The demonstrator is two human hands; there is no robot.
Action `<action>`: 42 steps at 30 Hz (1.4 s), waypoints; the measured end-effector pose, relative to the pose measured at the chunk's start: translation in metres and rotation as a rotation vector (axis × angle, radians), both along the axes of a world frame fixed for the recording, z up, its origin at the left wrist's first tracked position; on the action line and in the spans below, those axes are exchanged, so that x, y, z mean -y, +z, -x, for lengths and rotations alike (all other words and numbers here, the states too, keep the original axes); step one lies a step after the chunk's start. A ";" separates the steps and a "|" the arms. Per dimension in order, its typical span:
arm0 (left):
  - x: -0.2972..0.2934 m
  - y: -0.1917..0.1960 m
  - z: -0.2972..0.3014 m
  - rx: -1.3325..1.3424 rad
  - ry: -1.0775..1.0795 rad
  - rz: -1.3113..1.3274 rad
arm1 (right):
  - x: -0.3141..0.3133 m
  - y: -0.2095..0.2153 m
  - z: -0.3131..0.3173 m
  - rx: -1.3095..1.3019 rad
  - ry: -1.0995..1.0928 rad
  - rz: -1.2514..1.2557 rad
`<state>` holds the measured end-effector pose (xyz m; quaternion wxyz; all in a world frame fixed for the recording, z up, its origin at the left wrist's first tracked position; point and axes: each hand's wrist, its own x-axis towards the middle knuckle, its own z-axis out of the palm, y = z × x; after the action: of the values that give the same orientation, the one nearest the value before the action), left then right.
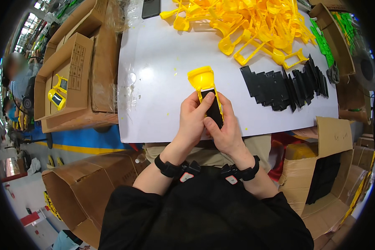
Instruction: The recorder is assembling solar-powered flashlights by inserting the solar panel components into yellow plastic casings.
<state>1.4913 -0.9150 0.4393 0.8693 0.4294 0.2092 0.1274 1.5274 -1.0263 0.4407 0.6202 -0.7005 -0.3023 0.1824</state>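
Observation:
Between my hands, over the near part of the white table (158, 112), is a yellow plastic frame (201, 78) with a scooped, cup-like end pointing away from me. A flat black panel (215, 111) lies along the frame's open part. My left hand (191, 116) grips its left side, thumb pressed on the panel. My right hand (228, 131) wraps the right side, thumb near the panel's near end. My fingers hide part of the frame, so I cannot tell whether the panel is fully seated. Beyond lies a heap of similar yellow frames (254, 25).
Overlapping black panels (271, 87) lie right of my hands. Green parts (322, 43) sit at the right edge, and a dark phone-like slab (151, 8) at the far left. A left-hand carton (77, 71) holds yellow-and-black pieces; open boxes (304, 166) flank me.

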 end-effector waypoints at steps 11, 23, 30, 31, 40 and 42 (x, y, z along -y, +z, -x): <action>0.009 -0.005 -0.004 0.003 0.158 -0.117 | 0.005 0.001 0.006 -0.018 -0.003 0.034; 0.006 -0.016 -0.002 -0.049 0.102 0.009 | 0.007 -0.009 0.016 0.058 -0.043 -0.001; 0.002 -0.007 0.000 0.001 0.128 -0.196 | 0.011 -0.006 0.014 -0.268 0.037 0.019; 0.001 -0.003 0.001 0.010 0.126 -0.218 | 0.012 -0.010 0.014 -0.436 0.086 -0.023; 0.006 -0.014 0.013 -0.132 0.093 -0.084 | 0.013 -0.028 0.012 -0.121 0.084 0.097; 0.008 -0.011 0.012 -0.108 0.123 -0.015 | 0.013 -0.029 0.011 -0.122 0.075 0.093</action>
<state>1.4790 -0.9231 0.4280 0.8440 0.4284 0.2809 0.1588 1.5169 -1.0396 0.4120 0.5969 -0.7044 -0.2813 0.2615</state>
